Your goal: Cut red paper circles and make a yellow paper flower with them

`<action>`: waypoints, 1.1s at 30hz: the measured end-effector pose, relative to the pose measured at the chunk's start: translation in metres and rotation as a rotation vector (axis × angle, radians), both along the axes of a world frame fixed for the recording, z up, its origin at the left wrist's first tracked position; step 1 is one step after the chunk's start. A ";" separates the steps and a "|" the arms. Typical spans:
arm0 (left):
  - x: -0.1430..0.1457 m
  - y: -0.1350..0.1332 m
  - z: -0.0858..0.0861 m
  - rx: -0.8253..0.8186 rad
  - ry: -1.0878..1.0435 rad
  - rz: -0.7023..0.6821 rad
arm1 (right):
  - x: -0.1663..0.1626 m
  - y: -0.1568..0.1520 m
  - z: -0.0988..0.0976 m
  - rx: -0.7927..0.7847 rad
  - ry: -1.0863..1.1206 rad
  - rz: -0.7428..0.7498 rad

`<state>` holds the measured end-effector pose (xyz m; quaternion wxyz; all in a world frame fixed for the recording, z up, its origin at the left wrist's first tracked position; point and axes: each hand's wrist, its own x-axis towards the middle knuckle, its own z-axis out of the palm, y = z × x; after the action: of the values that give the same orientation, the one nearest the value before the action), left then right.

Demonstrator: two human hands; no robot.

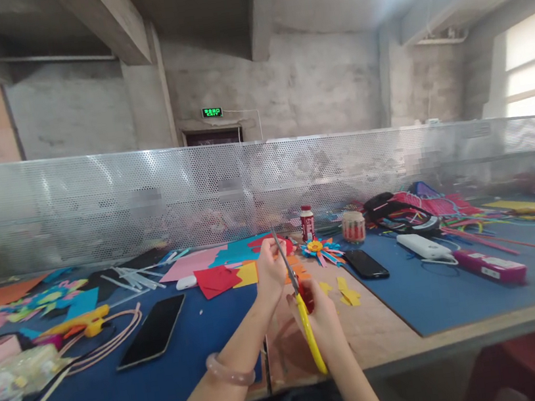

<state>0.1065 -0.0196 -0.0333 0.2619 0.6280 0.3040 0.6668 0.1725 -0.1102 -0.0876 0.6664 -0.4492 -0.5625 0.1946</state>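
My right hand (322, 315) is closed round the yellow handles of a pair of scissors (308, 335), whose metal blades point up and away from me. Close beside the blades, my left hand (271, 271) has its fingers pinched together at a small piece of red paper (288, 246); the fingers hide part of it. Yellow paper scraps (348, 294) lie on the brown board to the right of my hands. Just beyond is a paper flower (317, 248) with blue, orange and pink petals and a yellow middle.
Red paper (215, 281) and blue paper (235, 253) lie left of my hands. Two dark phones, one on the left (152, 331) and one on the right (366, 263), flank the board. A red bottle (307, 223) stands at the back. A yellow glue gun (85, 322) lies left.
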 end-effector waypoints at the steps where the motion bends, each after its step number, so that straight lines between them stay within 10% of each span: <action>1: 0.000 -0.001 0.001 0.002 -0.002 -0.005 | 0.001 0.000 0.000 -0.004 -0.007 0.003; 33: -0.005 -0.030 0.013 0.117 -0.031 -0.037 | 0.006 0.002 -0.001 0.041 -0.041 -0.056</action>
<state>0.1019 -0.0500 -0.0199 0.2417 0.6374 0.2487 0.6880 0.1787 -0.1078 -0.0889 0.6690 -0.4549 -0.5669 0.1552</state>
